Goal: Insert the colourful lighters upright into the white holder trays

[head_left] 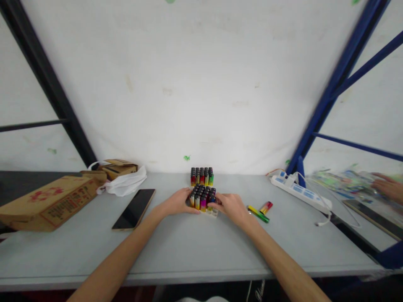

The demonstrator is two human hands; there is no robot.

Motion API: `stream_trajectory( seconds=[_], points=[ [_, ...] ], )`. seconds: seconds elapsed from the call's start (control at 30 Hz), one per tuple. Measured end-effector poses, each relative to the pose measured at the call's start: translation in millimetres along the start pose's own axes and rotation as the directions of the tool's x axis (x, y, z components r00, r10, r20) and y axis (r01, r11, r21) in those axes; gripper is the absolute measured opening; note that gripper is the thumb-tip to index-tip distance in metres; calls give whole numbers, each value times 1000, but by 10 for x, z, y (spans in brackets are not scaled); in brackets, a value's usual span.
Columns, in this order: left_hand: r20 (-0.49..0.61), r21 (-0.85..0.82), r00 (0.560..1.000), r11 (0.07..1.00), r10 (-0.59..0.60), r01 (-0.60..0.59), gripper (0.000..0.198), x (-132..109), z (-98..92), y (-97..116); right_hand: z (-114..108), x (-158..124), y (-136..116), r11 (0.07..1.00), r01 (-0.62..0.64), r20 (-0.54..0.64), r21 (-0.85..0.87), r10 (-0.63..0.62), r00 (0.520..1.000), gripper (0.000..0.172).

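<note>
Head camera: left hand (179, 202) clasps racked lighters (203, 204), right hand (231, 206) pinches one lighter (212, 199), red carton print (46, 194) unreadable.

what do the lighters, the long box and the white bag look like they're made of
The lighters: probably hard plastic with a smooth finish, going by their bright bodies; their dark tops could be plastic or metal. The long box: matte cardboard, plain brown with printing. The white bag: likely thin plastic film, given its soft crumples.
</note>
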State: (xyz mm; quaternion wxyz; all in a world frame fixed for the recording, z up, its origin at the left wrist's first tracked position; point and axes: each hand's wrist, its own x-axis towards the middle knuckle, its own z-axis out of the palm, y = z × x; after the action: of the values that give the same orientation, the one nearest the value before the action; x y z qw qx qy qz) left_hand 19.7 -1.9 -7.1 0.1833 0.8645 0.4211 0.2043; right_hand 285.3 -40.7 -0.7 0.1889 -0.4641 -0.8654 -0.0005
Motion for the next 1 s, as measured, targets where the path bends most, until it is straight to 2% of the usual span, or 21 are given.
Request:
stream_trajectory(
  seconds=[0.13, 0.23, 0.3, 0.4, 0.5, 0.57, 0.67, 0.77, 1.0],
  points=[
    [-1, -9, 1000, 1000, 9, -9, 79, -8, -10, 14, 91, 14, -51, 999, 23, 43, 36, -24, 999, 47],
    [0, 10, 1000, 1000, -15, 15, 79, -8, -5, 1, 31, -12, -2, 989, 50, 32, 140, -55, 998, 45],
    [1, 32, 1000, 999, -27, 27, 81, -7, 1, -15, -120, -63, 112, 979, 29, -16, 200, -26, 1000, 47],
    [6, 62, 999, 997, -47, 47, 80, -1, 7, -32, -453, -228, 401, 962, -107, -125, 250, 142, 982, 48],
    [-6, 56, 999, 998, -38, 38, 80, 5, 6, -33, -729, -522, 731, 953, -149, -57, 265, 169, 984, 32],
    [-11, 36, 1000, 999, -9, 9, 80, 7, 3, -27, -798, -765, 895, 955, -194, -30, 223, 205, 978, 24],
    [-9, 30, 1000, 1000, -7, 7, 80, 8, 1, -20, -735, -1098, 1007, 961, -227, -20, 156, 232, 972, 21],
    [-11, 46, 999, 998, -45, 45, 76, 7, -3, -15, -584, -1293, 1004, 965, -236, -29, 117, 241, 970, 19],
    [17, 68, 999, 997, -42, 40, 74, -2, -29, 15, -303, -1352, 931, 967, -255, -100, -5, 254, 962, 25]
  ],
)
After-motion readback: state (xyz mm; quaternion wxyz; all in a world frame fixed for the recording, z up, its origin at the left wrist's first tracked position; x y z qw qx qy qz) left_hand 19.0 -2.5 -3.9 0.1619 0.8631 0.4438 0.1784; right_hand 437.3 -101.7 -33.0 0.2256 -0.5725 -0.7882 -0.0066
